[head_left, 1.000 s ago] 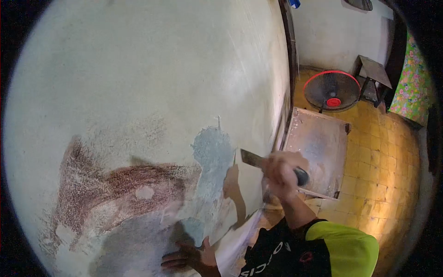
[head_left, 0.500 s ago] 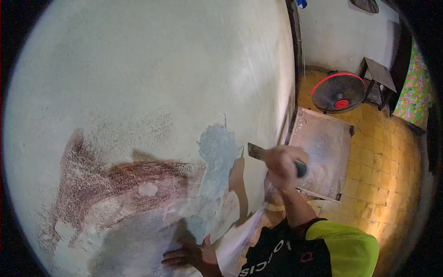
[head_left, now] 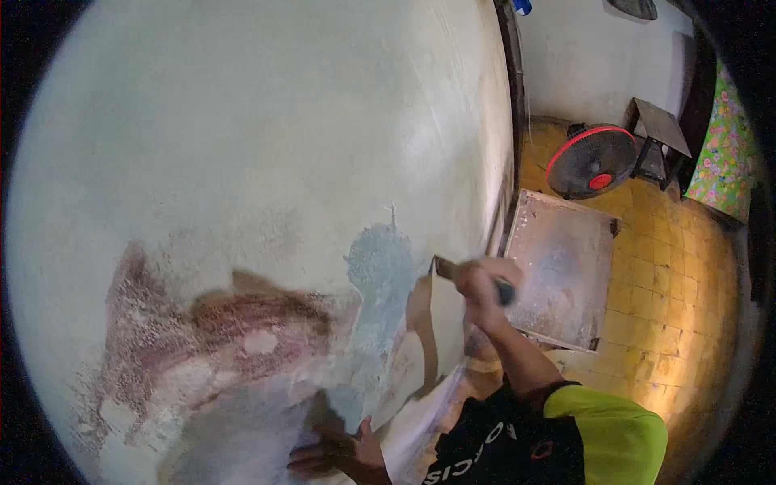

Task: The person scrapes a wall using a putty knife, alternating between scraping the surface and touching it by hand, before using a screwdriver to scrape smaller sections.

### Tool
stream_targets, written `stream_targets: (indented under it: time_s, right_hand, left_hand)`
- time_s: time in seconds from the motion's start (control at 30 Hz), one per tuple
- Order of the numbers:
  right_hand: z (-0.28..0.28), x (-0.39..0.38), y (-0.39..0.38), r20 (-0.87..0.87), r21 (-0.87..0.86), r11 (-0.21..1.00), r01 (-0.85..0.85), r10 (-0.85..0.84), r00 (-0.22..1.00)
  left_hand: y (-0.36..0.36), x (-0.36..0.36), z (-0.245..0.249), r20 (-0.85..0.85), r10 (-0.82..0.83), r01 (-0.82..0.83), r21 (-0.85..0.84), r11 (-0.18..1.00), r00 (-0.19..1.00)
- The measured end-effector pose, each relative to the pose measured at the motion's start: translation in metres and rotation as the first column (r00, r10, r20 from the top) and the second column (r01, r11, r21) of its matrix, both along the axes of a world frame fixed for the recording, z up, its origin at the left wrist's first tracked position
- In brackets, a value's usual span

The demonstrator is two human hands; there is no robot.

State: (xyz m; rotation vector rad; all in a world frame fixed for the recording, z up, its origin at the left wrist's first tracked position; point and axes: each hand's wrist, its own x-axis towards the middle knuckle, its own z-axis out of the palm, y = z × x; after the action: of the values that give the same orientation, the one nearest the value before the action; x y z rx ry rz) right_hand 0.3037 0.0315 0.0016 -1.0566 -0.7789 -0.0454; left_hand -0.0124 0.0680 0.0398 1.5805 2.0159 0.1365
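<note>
My right hand [head_left: 483,279] is wrapped around a scraper [head_left: 444,267] with a flat metal blade and a dark handle end. The blade's tip meets its own shadow on the pale wall [head_left: 242,121], right of a bluish-grey patch [head_left: 380,263]. Low on the wall, my left hand [head_left: 343,454] rests with its fingers spread, in shadow and holding nothing. Left of the bluish patch, the surface is rough and reddish-brown [head_left: 267,327], with paler spots in it.
A low table with a dusty, worn top [head_left: 562,267] stands beside the wall on yellow floor tiles [head_left: 647,315]. Behind it are a red-rimmed fan [head_left: 592,162] and a small dark stool [head_left: 661,125]. Green floral cloth [head_left: 722,153] hangs at the far right.
My right hand and the scraper have shifted slightly left, bringing the blade tip to its shadow on the wall. My left hand stays nearly in place. The view has moved a little.
</note>
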Motion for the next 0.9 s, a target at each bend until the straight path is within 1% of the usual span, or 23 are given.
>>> stream_targets:
  time_s: [0.07,0.1,0.13,0.17,0.2,0.23,0.27,0.3,0.33,0.37,0.4,0.43,0.47,0.53,0.6,0.63,0.67,0.7,0.77,0.8,0.83,0.87,0.9]
  right_hand:
    - [0.021,-0.006,-0.008,-0.034,0.247,0.958,-0.145,0.158,0.987]
    - [0.033,-0.009,-0.013,0.045,0.174,0.980,-0.095,0.089,0.995]
    - [0.030,-0.009,-0.004,0.115,0.065,0.997,0.038,-0.045,0.992]
    - [0.027,-0.009,0.005,0.194,-0.032,0.983,0.183,-0.173,0.966]
    - [0.005,-0.003,0.007,0.191,-0.081,0.991,0.103,-0.086,0.978]
    - [0.004,0.005,0.005,0.191,-0.123,0.992,0.025,0.000,0.982]
    - [0.002,0.004,-0.001,0.228,-0.088,0.995,0.056,-0.035,0.973]
    - [0.022,0.001,-0.007,0.263,-0.052,0.995,0.088,-0.072,0.962]
    - [0.042,-0.002,-0.013,0.296,-0.015,0.993,0.120,-0.111,0.949]
    - [0.056,-0.002,-0.015,0.334,0.064,0.993,0.099,-0.115,0.936]
    - [0.063,-0.004,-0.013,0.369,0.139,0.987,0.076,-0.123,0.921]
    - [0.063,-0.010,-0.002,0.102,0.330,0.933,-0.146,0.119,0.988]
    - [0.065,-0.009,-0.004,0.125,0.299,0.944,-0.136,0.103,0.987]
    - [0.073,-0.007,-0.011,0.175,0.240,0.964,-0.117,0.075,0.982]
    - [0.055,-0.001,-0.008,0.355,0.165,0.986,0.038,-0.095,0.930]
    - [0.022,0.007,0.007,0.447,0.110,0.975,0.196,-0.224,0.866]
    - [0.036,0.001,0.006,0.361,-0.001,0.978,0.209,-0.194,0.912]
    - [0.051,-0.004,0.006,0.272,-0.116,0.971,0.209,-0.171,0.947]
    - [0.037,-0.015,-0.010,0.056,0.113,0.994,0.016,-0.022,0.998]
    - [0.035,-0.014,-0.009,0.055,0.121,0.992,0.019,-0.026,0.998]
    - [0.033,-0.013,-0.009,0.053,0.129,0.991,0.022,-0.029,0.998]
    - [0.032,-0.009,-0.001,0.150,0.028,0.992,0.123,-0.126,0.981]
    - [0.032,-0.005,0.008,0.255,-0.061,0.970,0.234,-0.212,0.943]
  left_hand:
    - [0.009,-0.011,-0.026,0.112,0.108,-0.130,0.215,0.968,0.988]
    - [0.025,-0.048,-0.068,0.051,0.026,-0.041,0.312,0.949,0.998]
    - [0.031,-0.069,-0.091,-0.021,-0.051,0.055,0.398,0.916,0.998]
    - [0.020,-0.059,-0.077,0.030,-0.029,0.015,0.383,0.924,0.999]
    - [0.007,-0.034,-0.050,0.086,-0.006,-0.026,0.371,0.928,0.996]
    - [0.010,-0.036,-0.055,0.127,-0.010,-0.039,0.379,0.924,0.992]
    - [0.012,-0.037,-0.059,0.167,-0.015,-0.052,0.387,0.920,0.986]
    - [0.030,-0.067,-0.100,0.191,-0.045,-0.038,0.413,0.910,0.980]
    - [0.028,-0.071,-0.108,0.065,-0.054,0.020,0.432,0.902,0.996]
    - [0.027,-0.074,-0.114,-0.064,-0.055,0.078,0.443,0.893,0.996]
    - [0.012,-0.057,-0.089,-0.339,-0.039,0.188,0.420,0.888,0.940]
    - [0.005,-0.044,-0.067,-0.393,-0.030,0.195,0.387,0.901,0.919]
    - [-0.003,-0.030,-0.045,-0.447,-0.024,0.201,0.352,0.914,0.894]
    - [-0.003,-0.009,-0.013,-0.128,0.013,0.025,0.289,0.957,0.992]
    - [0.001,0.001,0.009,-0.014,-0.037,0.039,0.211,0.977,0.999]
    - [-0.003,0.001,0.012,-0.019,-0.046,0.049,0.184,0.982,0.999]
    - [-0.007,0.002,0.015,-0.024,-0.055,0.058,0.156,0.986,0.998]
    - [-0.007,0.003,0.015,-0.090,-0.062,0.076,0.159,0.984,0.994]
    - [-0.001,0.001,0.013,-0.142,-0.076,0.102,0.185,0.978,0.987]
    - [0.001,-0.003,0.004,-0.121,-0.081,0.104,0.201,0.974,0.989]
    - [0.001,-0.013,-0.009,-0.175,-0.109,0.152,0.255,0.955,0.979]
    - [0.000,-0.024,-0.023,-0.233,-0.131,0.200,0.305,0.931,0.964]
    - [0.002,-0.031,-0.033,-0.359,-0.162,0.303,0.383,0.872,0.919]
